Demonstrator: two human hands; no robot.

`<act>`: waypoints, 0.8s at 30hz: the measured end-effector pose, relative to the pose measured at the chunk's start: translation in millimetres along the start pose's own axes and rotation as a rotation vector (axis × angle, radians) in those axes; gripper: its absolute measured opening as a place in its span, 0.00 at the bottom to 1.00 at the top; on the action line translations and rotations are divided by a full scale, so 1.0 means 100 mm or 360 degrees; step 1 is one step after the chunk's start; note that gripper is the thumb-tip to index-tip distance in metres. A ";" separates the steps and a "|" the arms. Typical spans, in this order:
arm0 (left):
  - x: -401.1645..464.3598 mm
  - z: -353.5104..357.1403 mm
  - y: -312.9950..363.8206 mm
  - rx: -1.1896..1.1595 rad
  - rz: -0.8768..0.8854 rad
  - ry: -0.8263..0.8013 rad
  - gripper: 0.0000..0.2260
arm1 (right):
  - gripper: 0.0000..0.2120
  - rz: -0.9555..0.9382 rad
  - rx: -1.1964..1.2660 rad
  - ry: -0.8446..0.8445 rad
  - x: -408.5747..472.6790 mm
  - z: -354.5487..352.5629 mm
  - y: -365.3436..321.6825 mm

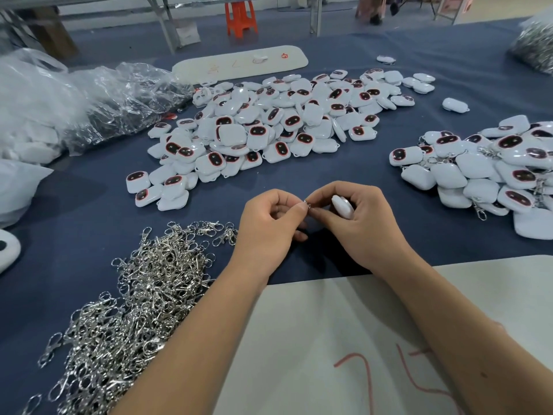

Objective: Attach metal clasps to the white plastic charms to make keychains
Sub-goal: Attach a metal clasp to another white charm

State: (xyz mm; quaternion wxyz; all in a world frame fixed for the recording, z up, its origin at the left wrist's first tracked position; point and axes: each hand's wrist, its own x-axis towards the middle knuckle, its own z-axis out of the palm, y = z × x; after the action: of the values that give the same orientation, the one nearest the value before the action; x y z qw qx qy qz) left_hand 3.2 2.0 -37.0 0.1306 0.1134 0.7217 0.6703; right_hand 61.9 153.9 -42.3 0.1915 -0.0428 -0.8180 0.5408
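Above the blue table cloth (263, 181), near its front edge, the left hand (269, 226) pinches a small metal clasp (308, 204) at its fingertips, and the right hand (359, 223) curls around one white charm (342, 206). To do this step well, I think the charm should be kept steady while the ring is guided into its small loop, which is hidden here. The charm looks glossy, rounded and smooth. Loose clasps (143, 283) lie in a heap to the left, unfinished charms (269, 124) behind.
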 end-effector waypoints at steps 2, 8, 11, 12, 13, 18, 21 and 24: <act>0.00 0.00 0.00 0.0014 -0.0012 0.0017 0.06 | 0.10 -0.0007 -0.0003 0.0011 -0.01 0.00 -0.01; 0.01 0.01 0.00 0.0077 -0.0019 0.0061 0.06 | 0.10 -0.0011 -0.0054 0.0056 -0.01 0.01 -0.01; 0.01 0.01 -0.01 0.0115 -0.0017 0.0084 0.06 | 0.10 -0.0005 -0.0101 0.0118 -0.02 0.01 0.00; 0.01 0.01 -0.01 0.0116 -0.0017 0.0094 0.05 | 0.10 0.0001 -0.0109 0.0135 -0.02 0.01 0.00; 0.01 0.01 -0.01 0.0119 -0.0015 0.0103 0.05 | 0.10 0.0003 -0.0115 0.0143 -0.02 0.01 0.00; 0.00 0.01 -0.01 0.0073 0.0069 0.0081 0.04 | 0.06 -0.0020 -0.0156 0.0110 -0.02 0.03 -0.04; -0.01 0.00 0.00 0.0059 0.0117 0.0022 0.04 | 0.05 -0.0029 -0.0177 0.0079 -0.01 0.03 -0.04; -0.02 -0.01 0.01 0.0055 0.0138 -0.0029 0.05 | 0.06 -0.0015 -0.0153 0.0077 -0.02 0.02 -0.04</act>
State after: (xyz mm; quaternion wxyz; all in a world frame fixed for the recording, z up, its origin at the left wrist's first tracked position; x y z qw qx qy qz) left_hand 4.4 0.8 -36.2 0.1061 0.1528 0.7263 0.6617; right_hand 63.2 150.1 -39.8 0.2114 -0.0610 -0.8384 0.4987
